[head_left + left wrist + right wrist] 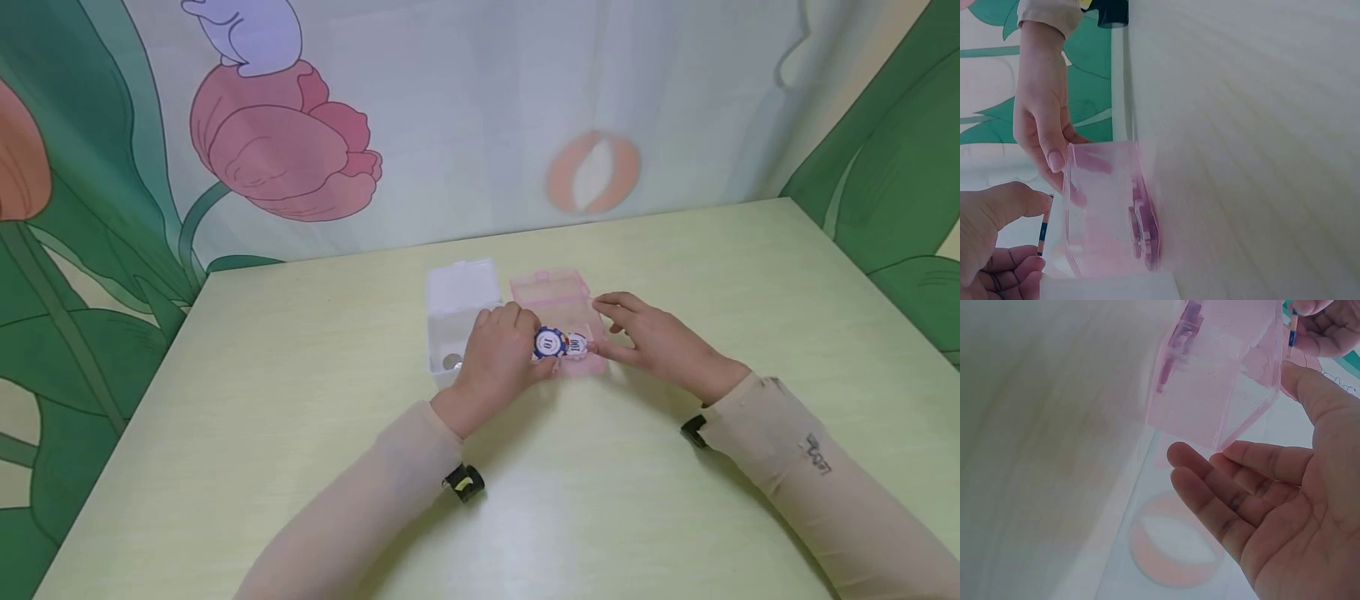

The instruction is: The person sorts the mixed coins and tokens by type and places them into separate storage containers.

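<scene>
Between thumb and fingers, my left hand (pixel 498 346) pinches a blue-and-white poker chip (pixel 550 342) over the pink see-through box (pixel 592 367). In the left wrist view the chip (pixel 1044 225) is edge-on, just above the box's rim. Other chips (pixel 1142 231) lie on the box floor, among them a white one marked 100 (pixel 576 344). My right hand (pixel 656 342) is at the right side of the box, its fingers loosely extended. In the right wrist view its thumb (pixel 1300 381) touches the rim, with fingertips beside the wall.
Left of the pink box stands a white see-through box (pixel 442 329), its lid raised, holding a round silvery piece (pixel 452 362); my left hand partly covers it. The pink lid (pixel 551 287) is raised too. Behind the pale table (pixel 300 400) hangs a printed curtain (pixel 480 125).
</scene>
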The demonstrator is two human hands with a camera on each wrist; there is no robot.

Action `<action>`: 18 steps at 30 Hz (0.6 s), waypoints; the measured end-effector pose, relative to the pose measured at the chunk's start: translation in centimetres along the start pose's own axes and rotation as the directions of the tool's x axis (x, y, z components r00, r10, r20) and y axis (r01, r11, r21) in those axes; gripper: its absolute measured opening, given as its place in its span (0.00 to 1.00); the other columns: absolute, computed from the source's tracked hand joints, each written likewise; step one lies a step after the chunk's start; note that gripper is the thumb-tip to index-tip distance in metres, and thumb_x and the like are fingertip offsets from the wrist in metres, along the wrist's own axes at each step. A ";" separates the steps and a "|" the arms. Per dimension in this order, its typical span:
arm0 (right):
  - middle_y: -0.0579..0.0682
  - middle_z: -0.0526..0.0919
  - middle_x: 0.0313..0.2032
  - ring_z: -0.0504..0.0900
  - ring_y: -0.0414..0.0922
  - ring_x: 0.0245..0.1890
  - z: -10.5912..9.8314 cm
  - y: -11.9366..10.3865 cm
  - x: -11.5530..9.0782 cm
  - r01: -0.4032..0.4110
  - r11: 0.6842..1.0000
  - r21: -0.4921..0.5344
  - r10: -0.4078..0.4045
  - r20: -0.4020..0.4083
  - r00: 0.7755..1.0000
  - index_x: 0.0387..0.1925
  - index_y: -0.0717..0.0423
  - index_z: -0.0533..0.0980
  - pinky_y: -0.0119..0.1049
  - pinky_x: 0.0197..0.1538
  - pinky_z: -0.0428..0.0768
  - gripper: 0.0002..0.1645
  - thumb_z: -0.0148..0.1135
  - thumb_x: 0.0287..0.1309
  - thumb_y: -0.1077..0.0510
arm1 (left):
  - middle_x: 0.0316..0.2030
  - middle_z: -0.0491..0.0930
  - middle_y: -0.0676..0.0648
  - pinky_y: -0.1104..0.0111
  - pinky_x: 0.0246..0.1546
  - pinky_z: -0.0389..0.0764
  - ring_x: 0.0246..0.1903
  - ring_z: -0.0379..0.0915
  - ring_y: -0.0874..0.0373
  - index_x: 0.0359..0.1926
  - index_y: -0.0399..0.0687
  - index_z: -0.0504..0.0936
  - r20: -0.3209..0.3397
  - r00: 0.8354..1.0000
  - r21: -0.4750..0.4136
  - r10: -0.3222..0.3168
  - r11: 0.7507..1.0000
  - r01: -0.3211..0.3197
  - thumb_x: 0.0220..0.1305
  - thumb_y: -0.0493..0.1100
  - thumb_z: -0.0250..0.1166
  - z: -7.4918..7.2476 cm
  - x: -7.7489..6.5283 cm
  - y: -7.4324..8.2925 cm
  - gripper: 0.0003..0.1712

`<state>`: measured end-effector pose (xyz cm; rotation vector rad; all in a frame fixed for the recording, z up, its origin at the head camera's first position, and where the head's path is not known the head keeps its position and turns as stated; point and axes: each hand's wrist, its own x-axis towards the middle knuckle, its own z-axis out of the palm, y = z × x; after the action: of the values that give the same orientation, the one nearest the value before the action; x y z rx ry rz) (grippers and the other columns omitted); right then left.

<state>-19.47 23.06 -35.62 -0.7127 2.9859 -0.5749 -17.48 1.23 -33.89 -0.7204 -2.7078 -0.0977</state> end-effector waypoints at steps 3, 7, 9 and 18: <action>0.56 0.62 0.62 0.78 0.49 0.47 0.0 0.1 0.0 -0.003 1.000 -0.006 0.003 0.000 1.000 0.62 0.62 0.59 0.46 0.49 0.77 0.41 0.55 0.55 0.41 | 0.30 0.73 0.50 0.69 0.32 0.65 0.32 0.69 0.58 0.35 0.44 0.74 0.025 1.000 -0.007 -0.008 1.000 0.008 0.45 0.61 0.67 0.1 0.5 -0.2 0.27; 0.56 0.61 0.63 0.78 0.49 0.48 0.0 0.2 0.0 -0.010 1.000 -0.015 0.010 0.016 1.000 0.63 0.62 0.58 0.46 0.49 0.77 0.41 0.54 0.56 0.41 | 0.31 0.73 0.50 0.70 0.32 0.64 0.32 0.68 0.58 0.37 0.44 0.73 0.054 0.999 -0.017 -0.002 1.000 0.003 0.46 0.61 0.66 0.3 1.2 -0.2 0.27; 0.56 0.61 0.63 0.78 0.49 0.48 0.0 0.2 0.1 -0.011 1.000 -0.016 0.011 0.019 1.000 0.63 0.62 0.58 0.45 0.48 0.77 0.41 0.54 0.56 0.41 | 0.31 0.72 0.51 0.70 0.32 0.64 0.31 0.68 0.58 0.36 0.45 0.73 0.064 0.998 -0.028 0.003 1.000 -0.001 0.47 0.60 0.66 0.4 1.4 -0.2 0.26; 0.56 0.61 0.62 0.78 0.48 0.48 0.0 0.2 0.0 -0.004 1.000 -0.010 0.004 0.011 1.000 0.63 0.62 0.59 0.46 0.49 0.77 0.41 0.53 0.56 0.40 | 0.32 0.71 0.51 0.69 0.35 0.63 0.33 0.66 0.58 0.37 0.46 0.73 0.103 0.994 -0.006 0.025 1.000 -0.025 0.49 0.61 0.64 0.8 2.3 0.2 0.26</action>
<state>-19.61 23.24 -35.67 -0.7082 2.9818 -0.5543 -19.51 2.59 -33.85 -0.7812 -2.7957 -0.0632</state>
